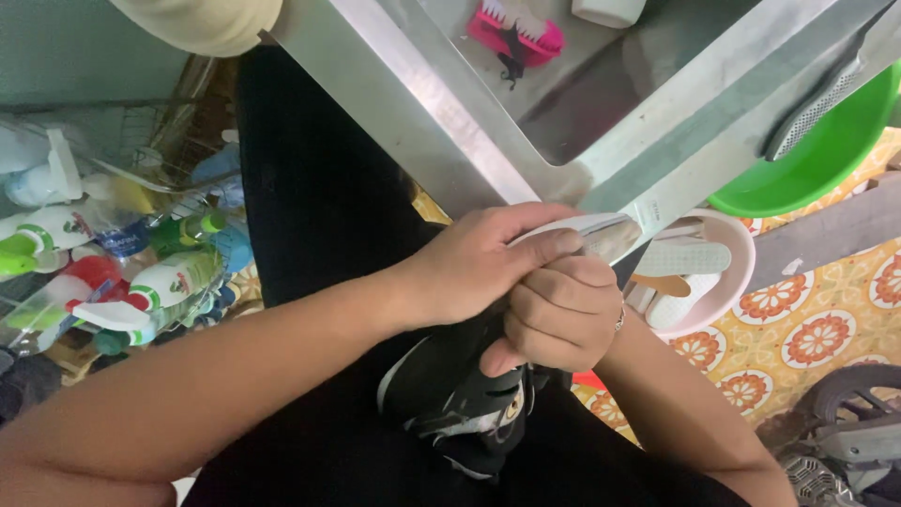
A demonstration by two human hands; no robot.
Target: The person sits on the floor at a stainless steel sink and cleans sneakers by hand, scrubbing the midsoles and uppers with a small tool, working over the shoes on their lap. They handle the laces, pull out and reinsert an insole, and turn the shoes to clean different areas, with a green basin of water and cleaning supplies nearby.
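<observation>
Left hand [479, 268] is clenched over the toe end of a black shoe [450, 394], fingers wrapped on its pale sole edge [587, 230]. Right hand [558, 314] is closed in a fist around the shoe's upper, just below the left. The shoe sits over the lap, near the steel sink [450, 122].

Risks, as judged:
1. The 2 hands crowd 1 small area; a twist could loosen the grip.
2. A dropped shoe could strike the pink bowl [741, 272] of insoles beside it.

sink [441, 113]: brushed steel, dull sheen. basin [826, 160]: glossy green plastic. brush [516, 33]: pink plastic. shoe [450, 394]: matt black, looks synthetic.
</observation>
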